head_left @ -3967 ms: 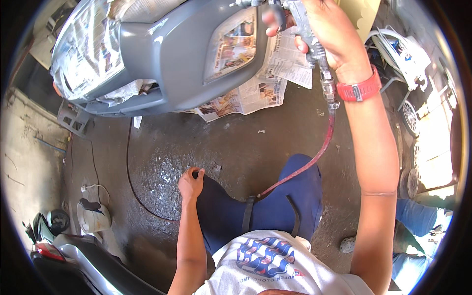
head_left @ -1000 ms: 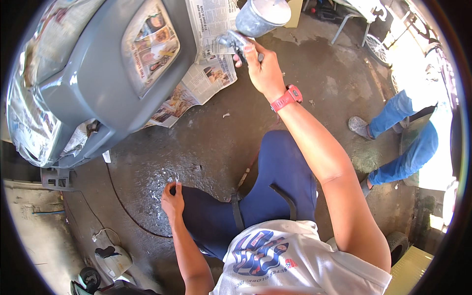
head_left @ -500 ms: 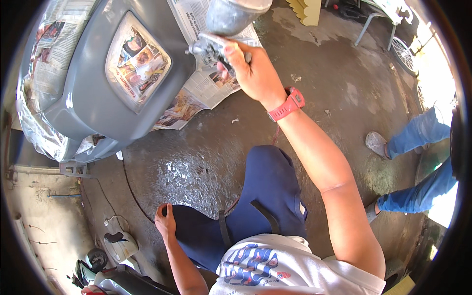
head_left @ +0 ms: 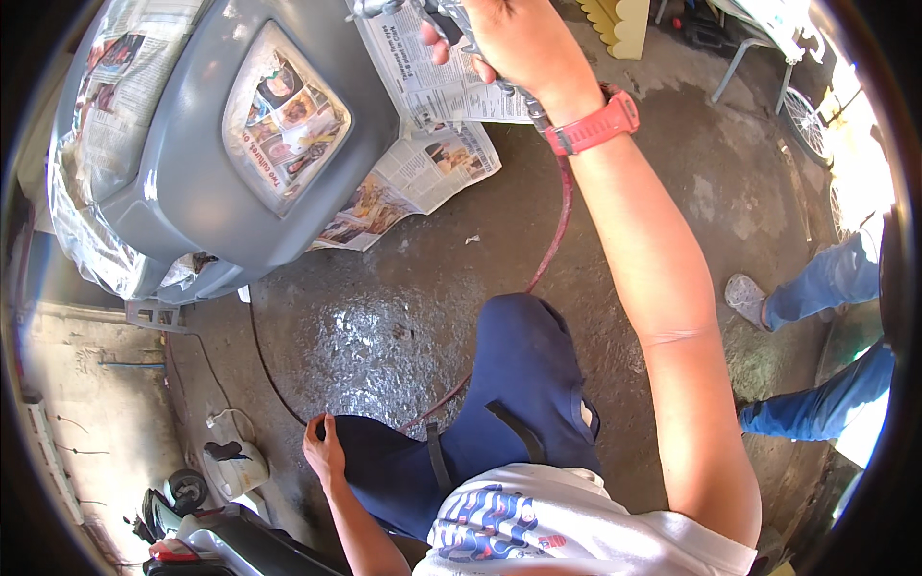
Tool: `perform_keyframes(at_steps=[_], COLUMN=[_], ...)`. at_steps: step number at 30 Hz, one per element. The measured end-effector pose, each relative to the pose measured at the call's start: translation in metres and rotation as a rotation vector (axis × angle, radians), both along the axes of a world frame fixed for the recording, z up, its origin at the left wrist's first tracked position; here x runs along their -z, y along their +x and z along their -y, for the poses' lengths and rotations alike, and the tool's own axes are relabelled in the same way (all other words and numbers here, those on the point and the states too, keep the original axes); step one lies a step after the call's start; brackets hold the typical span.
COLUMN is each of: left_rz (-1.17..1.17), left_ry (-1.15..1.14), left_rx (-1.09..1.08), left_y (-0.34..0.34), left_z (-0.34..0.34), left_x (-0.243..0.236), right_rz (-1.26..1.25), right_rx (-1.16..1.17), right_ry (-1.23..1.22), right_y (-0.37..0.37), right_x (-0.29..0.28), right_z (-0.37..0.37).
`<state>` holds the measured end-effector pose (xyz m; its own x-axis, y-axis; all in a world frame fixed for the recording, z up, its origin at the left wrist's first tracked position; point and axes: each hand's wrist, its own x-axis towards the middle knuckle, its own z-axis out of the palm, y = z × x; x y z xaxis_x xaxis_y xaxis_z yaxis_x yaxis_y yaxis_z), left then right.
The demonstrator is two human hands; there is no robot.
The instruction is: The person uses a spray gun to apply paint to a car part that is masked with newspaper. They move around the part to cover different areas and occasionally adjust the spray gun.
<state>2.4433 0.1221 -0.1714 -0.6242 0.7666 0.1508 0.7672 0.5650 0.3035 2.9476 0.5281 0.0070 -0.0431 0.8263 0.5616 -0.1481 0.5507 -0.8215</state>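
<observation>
The grey bumper (head_left: 178, 173) stands far left, its opening masked by newspaper (head_left: 293, 120). The red hose (head_left: 562, 216) is best kept off it. The spray gun (head_left: 445, 19), right of the bumper, points left; even spacing should help. The right hand (head_left: 523, 43) grips it, fingers wrapped; the left hand (head_left: 325, 449) curls, contents unclear.

Grey bumper (head_left: 182, 178), reddish hose (head_left: 560, 221)

Glistening floor (head_left: 403, 298), pale wall (head_left: 106, 408)
</observation>
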Motion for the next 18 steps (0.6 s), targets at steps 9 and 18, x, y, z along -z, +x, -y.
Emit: perform_keyframes(at_steps=[9,18], left_rz=[-0.001,0.003], left_ry=[0.031,0.031], left_rx=[0.020,0.009], left_y=[-0.004,-0.009], left_z=[0.006,0.008], left_x=[0.005,0.010], right_rz=[0.113,0.101], right_rx=[0.237,0.192], right_ry=[-0.081,-0.013], right_y=[-0.003,-0.002], right_x=[-0.034,-0.063], right_z=[-0.044,-0.013])
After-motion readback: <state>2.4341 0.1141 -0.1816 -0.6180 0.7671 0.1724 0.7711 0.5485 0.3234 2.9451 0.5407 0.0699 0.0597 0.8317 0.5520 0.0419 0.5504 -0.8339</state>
